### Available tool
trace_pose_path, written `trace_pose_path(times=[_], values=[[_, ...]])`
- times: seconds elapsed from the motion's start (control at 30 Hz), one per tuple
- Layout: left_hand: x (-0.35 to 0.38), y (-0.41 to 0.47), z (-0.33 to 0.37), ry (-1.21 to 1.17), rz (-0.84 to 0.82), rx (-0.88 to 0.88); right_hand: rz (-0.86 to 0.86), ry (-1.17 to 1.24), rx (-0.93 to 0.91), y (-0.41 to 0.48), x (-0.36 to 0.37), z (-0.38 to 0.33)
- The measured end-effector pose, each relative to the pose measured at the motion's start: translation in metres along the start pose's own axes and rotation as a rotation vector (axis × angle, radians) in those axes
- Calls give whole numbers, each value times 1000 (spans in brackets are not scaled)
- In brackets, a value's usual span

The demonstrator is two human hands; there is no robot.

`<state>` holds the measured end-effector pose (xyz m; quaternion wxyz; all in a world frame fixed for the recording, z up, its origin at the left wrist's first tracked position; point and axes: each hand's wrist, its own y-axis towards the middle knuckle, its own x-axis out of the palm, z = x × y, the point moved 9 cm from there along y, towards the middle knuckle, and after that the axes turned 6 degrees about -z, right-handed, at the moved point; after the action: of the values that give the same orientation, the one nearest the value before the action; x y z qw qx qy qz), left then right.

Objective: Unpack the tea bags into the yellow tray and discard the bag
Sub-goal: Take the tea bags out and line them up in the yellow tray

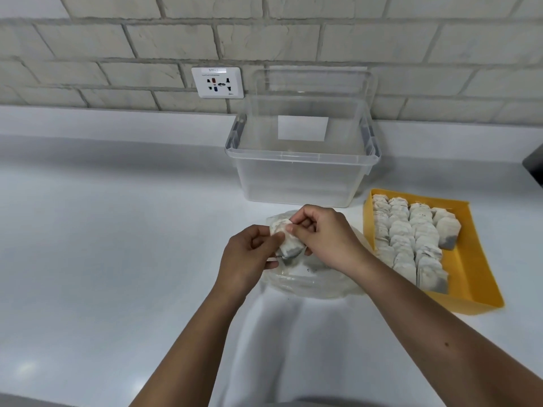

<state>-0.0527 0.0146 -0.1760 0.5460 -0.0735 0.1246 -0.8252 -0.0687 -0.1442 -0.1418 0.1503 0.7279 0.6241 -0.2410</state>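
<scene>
The white surface (102, 230) runs off to the left, with a wall socket (217, 82) on the brick wall beyond it.

In the middle of the scene my left grip (246, 259) is curled, thumb and fingertips pinching the near left edge of a small clump of tea bags (286, 239), held just above the surface. My right grip (326, 236) closes on the same clump from the far right side, thumb and forefinger nipping its upper edge. I judge that I hold it two-handed to part bags that cling together, or to square them before they go across.

Under both grips lies the clear plastic bag (308, 286), flattened and crumpled on the surface. It looks close to emptied, but my hands cover part of it, so I cannot tell whether any bags remain inside. Working right over it means that whatever slips should land on the plastic.

Beyond it, toward the wall, a clear bin (302, 156) stands open with nothing in it that I can see. I take it as the likely place for the discarded bag.

To the right sits the yellow tray (473, 268), within easy reach of my right grip. The tea bags in the tray (411, 239) lie in overlapping rows across its left and middle. The right strip is bare, which is where I judge this clump should go.
</scene>
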Motion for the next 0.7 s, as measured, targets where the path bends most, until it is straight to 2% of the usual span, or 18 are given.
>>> trace_pose_path(times=[0.13, 0.23, 0.3, 0.5, 0.57, 0.7], values=[[-13, 6, -4, 60, 89, 38, -99, 9, 98, -2, 13, 19], [-17, 9, -7, 50, 109, 40, -291, -312, 135, -6, 38, 36], [-17, 9, -10, 35, 111, 34, -337, -474, 119, -4, 48, 40], [-13, 10, -11, 21, 72, 7, -286, -532, 130, 4, 55, 40], [-14, 11, -10, 27, 74, 5, -293, -498, 128, 5, 52, 40], [-19, 11, -9, 13, 89, 4, -198, -412, 133, -8, 23, 37]])
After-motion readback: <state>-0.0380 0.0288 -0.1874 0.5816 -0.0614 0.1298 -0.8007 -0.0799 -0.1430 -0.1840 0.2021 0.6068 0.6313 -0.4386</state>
